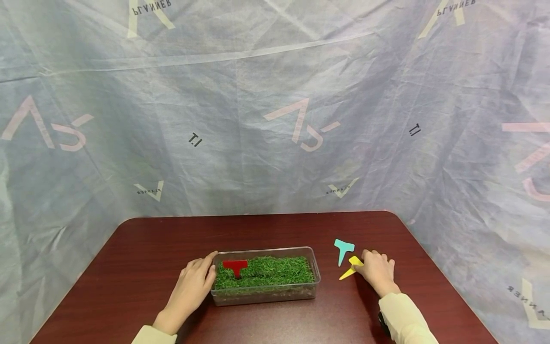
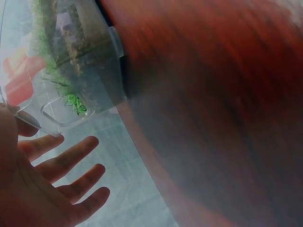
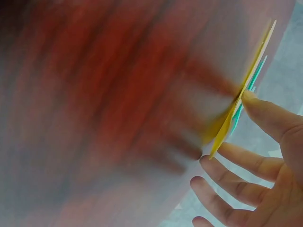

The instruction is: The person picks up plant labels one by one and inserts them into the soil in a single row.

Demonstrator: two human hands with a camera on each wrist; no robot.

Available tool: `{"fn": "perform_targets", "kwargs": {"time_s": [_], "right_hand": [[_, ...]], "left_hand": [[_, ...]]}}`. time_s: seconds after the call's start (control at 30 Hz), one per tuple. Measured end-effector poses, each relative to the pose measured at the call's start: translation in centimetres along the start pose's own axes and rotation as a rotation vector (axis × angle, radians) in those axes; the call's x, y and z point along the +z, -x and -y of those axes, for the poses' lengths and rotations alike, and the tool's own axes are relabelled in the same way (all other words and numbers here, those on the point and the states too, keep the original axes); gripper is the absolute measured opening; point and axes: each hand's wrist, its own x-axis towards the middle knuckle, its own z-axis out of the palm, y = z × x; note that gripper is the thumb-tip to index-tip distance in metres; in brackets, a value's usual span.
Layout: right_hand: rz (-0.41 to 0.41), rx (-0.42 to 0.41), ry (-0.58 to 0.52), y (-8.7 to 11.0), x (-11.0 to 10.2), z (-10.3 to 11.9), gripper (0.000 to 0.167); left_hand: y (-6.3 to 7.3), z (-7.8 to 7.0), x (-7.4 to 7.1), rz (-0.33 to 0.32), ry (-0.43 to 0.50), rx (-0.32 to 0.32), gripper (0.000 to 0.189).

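A clear plastic tub (image 1: 283,294) filled with green artificial grass (image 1: 275,270) sits on the table. A red T-shaped plant label (image 1: 235,264) stands upright in the grass near the tub's left end. My left hand (image 1: 192,286) touches that end, fingers spread and fairly straight, the thumb at the rim in the left wrist view. To the right of the tub, my right hand (image 1: 377,271) pinches the head of a yellow T-shaped plant label (image 1: 350,269) between thumb and fingers, low at the tabletop. A turquoise plant label (image 1: 343,248) lies just behind it.
The dark red-brown wooden table (image 1: 150,248) has rounded far corners. A grey printed cloth (image 1: 240,119) hangs behind it and along both sides. A dark band (image 1: 384,323) shows at my right sleeve.
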Motion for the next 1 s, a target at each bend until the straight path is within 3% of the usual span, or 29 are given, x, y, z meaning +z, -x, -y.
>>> {"fn": "perform_targets", "kwargs": {"time_s": [0.3, 1.0], "right_hand": [[0.022, 0.002, 0.015, 0.17, -0.22, 0.18, 0.035], [0.051, 0.015, -0.035, 0.07, -0.17, 0.05, 0.032]], "left_hand": [[0.05, -0.02, -0.02, -0.008, 0.0, 0.004, 0.04], [0.03, -0.16, -0.15, 0.002, -0.001, -0.003, 0.041]]}}
